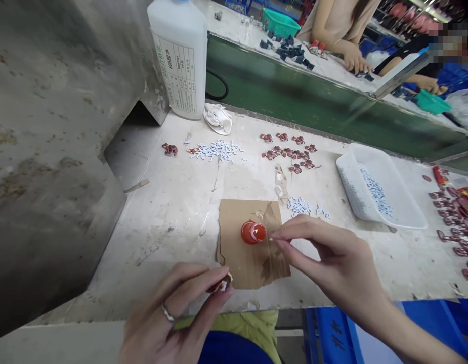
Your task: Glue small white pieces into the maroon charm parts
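Note:
My left hand (176, 308), a ring on one finger, grips a small brown figurine (223, 284) with a white patch between thumb and fingers, at the near left corner of a cardboard piece (234, 263). My right hand (336, 268) is closed in a pinch on a tiny white piece (271, 238), partly hidden by the fingertips. Just left of that pinch, apart from it, a small red cup (248, 233) with a shiny inside stands on the cardboard. Beyond my right hand lies a small pile of white-blue pieces (300, 206).
A larger heap of white-blue pieces (218, 150) and several brown figurines (289, 152) lie farther back. A translucent tub (404, 202) stands right, a big white bottle (184, 65) back left. Metal housing (55, 151) bounds the left. Across a green divider (256, 76), other people's hands (355, 56) work.

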`<action>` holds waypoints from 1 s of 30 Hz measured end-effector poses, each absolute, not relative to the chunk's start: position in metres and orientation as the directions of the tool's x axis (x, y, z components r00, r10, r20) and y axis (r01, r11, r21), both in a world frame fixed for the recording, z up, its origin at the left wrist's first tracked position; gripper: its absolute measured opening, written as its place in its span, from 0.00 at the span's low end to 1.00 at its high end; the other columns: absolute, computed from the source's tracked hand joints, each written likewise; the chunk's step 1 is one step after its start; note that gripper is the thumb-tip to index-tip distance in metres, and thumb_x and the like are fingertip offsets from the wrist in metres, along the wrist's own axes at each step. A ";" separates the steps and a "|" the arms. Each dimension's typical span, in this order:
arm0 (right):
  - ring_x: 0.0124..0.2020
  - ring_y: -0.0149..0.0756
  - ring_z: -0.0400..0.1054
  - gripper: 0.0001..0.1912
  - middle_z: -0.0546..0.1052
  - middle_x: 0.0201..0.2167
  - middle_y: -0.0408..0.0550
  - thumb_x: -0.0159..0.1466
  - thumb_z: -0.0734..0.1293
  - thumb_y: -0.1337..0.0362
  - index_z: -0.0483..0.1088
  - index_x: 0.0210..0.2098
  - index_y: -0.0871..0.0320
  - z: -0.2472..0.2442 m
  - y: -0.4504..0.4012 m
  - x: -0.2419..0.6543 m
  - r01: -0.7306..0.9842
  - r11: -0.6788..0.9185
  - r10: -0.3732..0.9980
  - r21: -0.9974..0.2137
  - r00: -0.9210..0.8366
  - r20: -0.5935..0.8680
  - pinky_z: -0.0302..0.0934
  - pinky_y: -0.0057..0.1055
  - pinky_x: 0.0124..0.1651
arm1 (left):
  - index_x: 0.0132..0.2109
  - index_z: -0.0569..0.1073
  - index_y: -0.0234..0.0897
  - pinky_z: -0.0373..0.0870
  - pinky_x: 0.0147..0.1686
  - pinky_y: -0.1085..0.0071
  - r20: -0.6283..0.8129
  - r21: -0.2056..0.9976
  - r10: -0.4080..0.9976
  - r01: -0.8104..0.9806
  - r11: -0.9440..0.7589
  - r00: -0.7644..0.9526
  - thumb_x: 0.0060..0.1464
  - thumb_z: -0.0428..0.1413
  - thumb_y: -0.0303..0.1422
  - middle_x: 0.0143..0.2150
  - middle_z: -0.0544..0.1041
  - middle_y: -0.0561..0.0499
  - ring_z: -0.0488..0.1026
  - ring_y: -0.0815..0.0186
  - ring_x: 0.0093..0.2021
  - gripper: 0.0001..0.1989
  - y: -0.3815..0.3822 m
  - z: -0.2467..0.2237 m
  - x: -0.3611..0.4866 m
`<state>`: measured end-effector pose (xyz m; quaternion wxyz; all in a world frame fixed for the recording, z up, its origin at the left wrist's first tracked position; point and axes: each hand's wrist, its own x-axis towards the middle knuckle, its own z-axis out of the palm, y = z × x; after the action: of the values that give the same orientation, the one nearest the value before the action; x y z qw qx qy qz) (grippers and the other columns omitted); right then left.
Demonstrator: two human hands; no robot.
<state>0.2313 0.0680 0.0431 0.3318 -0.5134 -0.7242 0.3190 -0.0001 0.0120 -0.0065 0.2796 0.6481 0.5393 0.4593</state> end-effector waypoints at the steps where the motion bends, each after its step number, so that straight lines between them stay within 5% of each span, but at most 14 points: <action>1: 0.38 0.37 0.78 0.08 0.84 0.36 0.45 0.67 0.71 0.71 0.79 0.40 0.51 0.045 0.065 0.229 0.500 0.248 0.960 -0.830 -0.242 0.141 0.74 0.33 0.41 | 0.49 0.78 0.51 0.78 0.42 0.86 0.270 0.877 0.962 0.420 -0.233 -0.030 0.60 0.63 0.29 0.42 0.82 0.63 0.81 0.77 0.38 0.12 0.012 -0.007 0.002; 6: 0.37 0.36 0.80 0.11 0.84 0.35 0.45 0.65 0.71 0.75 0.80 0.39 0.52 0.047 0.049 0.211 0.330 0.250 0.950 -0.910 -0.265 0.165 0.76 0.31 0.38 | 0.41 0.80 0.55 0.78 0.38 0.89 0.086 0.965 0.973 0.260 -0.028 -0.214 0.56 0.66 0.36 0.36 0.84 0.68 0.82 0.75 0.31 0.06 0.009 -0.005 0.018; 10: 0.37 0.38 0.81 0.12 0.85 0.35 0.46 0.65 0.71 0.75 0.80 0.41 0.52 0.045 0.045 0.201 0.244 0.268 0.940 -0.932 -0.278 0.197 0.77 0.32 0.39 | 0.37 0.82 0.51 0.81 0.34 0.83 -0.005 0.992 0.984 0.127 0.028 -0.179 0.55 0.66 0.32 0.34 0.84 0.63 0.83 0.70 0.31 0.04 0.009 0.000 0.023; 21: 0.35 0.37 0.81 0.07 0.85 0.35 0.46 0.67 0.72 0.71 0.79 0.38 0.52 0.042 0.047 0.198 0.250 0.219 0.943 -0.943 -0.302 0.139 0.78 0.32 0.37 | 0.34 0.82 0.49 0.79 0.34 0.86 -0.150 0.988 0.957 -0.012 0.152 -0.246 0.50 0.70 0.36 0.32 0.83 0.61 0.81 0.72 0.29 0.04 0.008 0.002 0.032; 26: 0.38 0.37 0.82 0.11 0.84 0.40 0.47 0.69 0.70 0.72 0.78 0.46 0.51 0.042 0.043 0.202 0.349 0.347 0.903 -0.870 -0.376 0.209 0.79 0.28 0.39 | 0.32 0.82 0.49 0.81 0.36 0.84 -0.176 0.984 0.943 -0.025 0.176 -0.281 0.49 0.69 0.34 0.32 0.83 0.61 0.82 0.70 0.30 0.04 0.008 0.004 0.033; 30: 0.46 0.37 0.81 0.17 0.83 0.47 0.52 0.71 0.65 0.74 0.73 0.56 0.55 0.043 0.036 0.209 0.494 0.544 0.818 -0.678 -0.492 0.298 0.79 0.27 0.47 | 0.31 0.83 0.48 0.82 0.33 0.82 -0.284 0.958 0.900 -0.065 0.278 -0.331 0.45 0.71 0.39 0.30 0.83 0.60 0.82 0.68 0.29 0.06 0.008 0.009 0.036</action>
<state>0.2089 0.0357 0.0429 0.3081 -0.3986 -0.8229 0.2628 0.0362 0.0083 0.0092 0.4779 0.3256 0.6409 0.5048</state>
